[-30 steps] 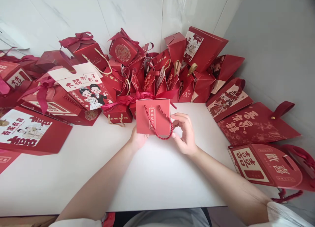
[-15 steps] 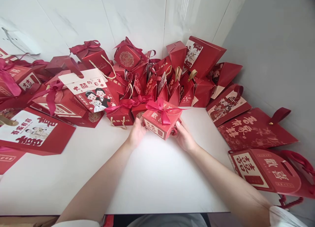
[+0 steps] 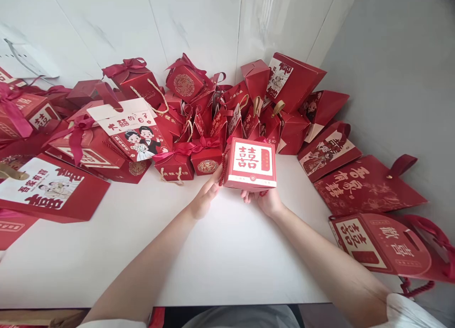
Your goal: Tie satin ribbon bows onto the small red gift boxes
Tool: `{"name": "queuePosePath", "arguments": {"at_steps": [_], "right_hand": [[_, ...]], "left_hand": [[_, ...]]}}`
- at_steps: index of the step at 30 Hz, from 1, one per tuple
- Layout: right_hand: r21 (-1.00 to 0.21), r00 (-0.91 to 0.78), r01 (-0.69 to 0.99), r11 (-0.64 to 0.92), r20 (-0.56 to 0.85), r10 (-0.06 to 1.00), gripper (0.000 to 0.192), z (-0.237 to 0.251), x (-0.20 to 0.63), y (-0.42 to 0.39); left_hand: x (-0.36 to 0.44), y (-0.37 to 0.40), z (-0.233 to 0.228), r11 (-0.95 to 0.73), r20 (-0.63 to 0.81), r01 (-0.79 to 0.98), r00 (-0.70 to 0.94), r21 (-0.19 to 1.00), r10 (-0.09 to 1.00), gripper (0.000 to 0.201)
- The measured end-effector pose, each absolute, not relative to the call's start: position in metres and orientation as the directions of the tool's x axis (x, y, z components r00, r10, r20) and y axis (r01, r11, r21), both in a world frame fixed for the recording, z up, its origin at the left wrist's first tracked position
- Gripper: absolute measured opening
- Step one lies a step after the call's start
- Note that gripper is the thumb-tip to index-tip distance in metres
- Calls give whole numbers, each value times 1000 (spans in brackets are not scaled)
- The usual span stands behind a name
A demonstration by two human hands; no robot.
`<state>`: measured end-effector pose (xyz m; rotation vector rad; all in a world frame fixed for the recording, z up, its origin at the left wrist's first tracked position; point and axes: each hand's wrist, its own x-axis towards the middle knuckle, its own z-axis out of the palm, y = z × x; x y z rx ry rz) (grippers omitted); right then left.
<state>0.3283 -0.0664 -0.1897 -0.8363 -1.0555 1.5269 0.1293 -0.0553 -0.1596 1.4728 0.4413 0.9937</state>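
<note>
A red gift box (image 3: 252,181) is held above the white table, its cream panel with red double-happiness characters turned toward me. My left hand (image 3: 206,197) grips its left side, by a dark red twisted cord (image 3: 222,169). From below, my right hand (image 3: 268,202) supports the box, some fingertips showing under its lower edge. The box's ribbon is mostly hidden behind it. Just behind my left hand stand two small red boxes with bows, one with a round gold emblem (image 3: 208,166) and one with gold rope handles (image 3: 174,169).
Many red gift boxes crowd the back and both sides of the white table (image 3: 220,252). A box with a cartoon couple (image 3: 138,141) leans at the left. On the right lies a box with a ribbon handle (image 3: 391,247). A tiled wall (image 3: 199,24) rises behind.
The gift box has been tipped so its bow-topped face turns away and its double-happiness panel faces me. It has moved slightly right, my right hand now beneath it.
</note>
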Motion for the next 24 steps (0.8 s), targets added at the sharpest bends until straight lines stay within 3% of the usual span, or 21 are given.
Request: {"name": "queuePosePath", "arguments": {"at_steps": [11,16,24], "right_hand": [[-937,-96,-338,-83,-54,994,38,-197,331,-65],[-951,-9,-300,-71,-72,997,25,-195,333,-64],[-959,96,-263,-105,-134,986,41,-190,332,-54]], "left_hand": [[132,-53,-166,-75,195,-244,518,967,833,68],[127,-50,-164,-133,212,-214,406,968,889,61],[123,-37,-171,-285,288,-44,221,957,932,43]]}}
